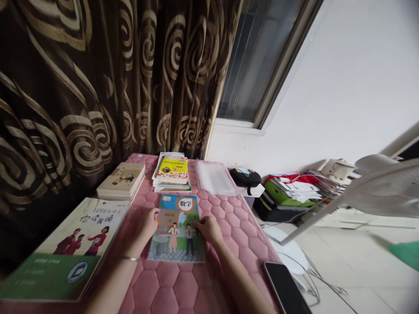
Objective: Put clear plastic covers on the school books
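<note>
A maths textbook [180, 231] with a blue top and two cartoon children on its cover lies in front of me, closed and face up. My left hand [150, 223] pinches its left edge. On the opposite edge, my right hand [208, 229] grips the cover with the thumb on top. Fingers under the book are hidden. To the left sits a large green-and-white book [81, 235], and behind it a stack of tan books [121, 181]. Beyond the textbook is a pile of booklets [172, 172] with a yellow cover on top, beside clear plastic sleeves [216, 178].
A pink quilted cover [183, 285] lies under everything. The phone [284, 288] rests at its right edge. To the right stand a white fan [376, 187], a black case [245, 177] and heaped bags and papers [291, 192]. Cables [314, 274] trail across the floor. Patterned curtains [147, 78] hang behind.
</note>
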The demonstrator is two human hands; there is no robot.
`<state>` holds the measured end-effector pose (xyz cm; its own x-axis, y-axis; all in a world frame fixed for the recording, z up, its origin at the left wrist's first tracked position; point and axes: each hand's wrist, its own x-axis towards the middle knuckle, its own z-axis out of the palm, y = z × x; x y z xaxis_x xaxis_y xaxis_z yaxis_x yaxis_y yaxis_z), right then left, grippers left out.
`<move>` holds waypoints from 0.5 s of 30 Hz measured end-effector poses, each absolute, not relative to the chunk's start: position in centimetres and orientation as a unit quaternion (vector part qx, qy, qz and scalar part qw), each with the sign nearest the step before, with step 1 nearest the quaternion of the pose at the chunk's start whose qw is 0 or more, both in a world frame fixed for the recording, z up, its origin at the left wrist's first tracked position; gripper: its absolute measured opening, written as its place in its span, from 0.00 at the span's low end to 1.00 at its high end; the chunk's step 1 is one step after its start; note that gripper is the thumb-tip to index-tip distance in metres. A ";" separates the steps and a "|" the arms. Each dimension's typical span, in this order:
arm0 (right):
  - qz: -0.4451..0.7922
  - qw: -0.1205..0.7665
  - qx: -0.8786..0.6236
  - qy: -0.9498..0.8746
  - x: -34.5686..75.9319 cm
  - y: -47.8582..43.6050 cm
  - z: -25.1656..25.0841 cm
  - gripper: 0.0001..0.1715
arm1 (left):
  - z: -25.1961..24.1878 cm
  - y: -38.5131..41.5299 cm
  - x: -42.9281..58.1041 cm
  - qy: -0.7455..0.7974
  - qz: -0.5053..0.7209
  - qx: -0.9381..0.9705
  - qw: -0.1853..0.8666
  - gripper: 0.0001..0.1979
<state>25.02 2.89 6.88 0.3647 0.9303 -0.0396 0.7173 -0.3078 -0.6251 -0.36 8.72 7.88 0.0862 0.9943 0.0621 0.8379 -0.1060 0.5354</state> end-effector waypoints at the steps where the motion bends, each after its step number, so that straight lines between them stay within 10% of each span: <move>1: 0.199 0.270 -0.782 -0.526 24.9 2.8 6.9 0.13 | 7.9 8.7 0.0 0.651 0.211 0.705 0.186 0.18; 15: 0.204 0.340 -0.764 -0.509 24.1 3.5 6.2 0.11 | 7.5 8.9 1.8 0.702 0.265 0.629 0.204 0.20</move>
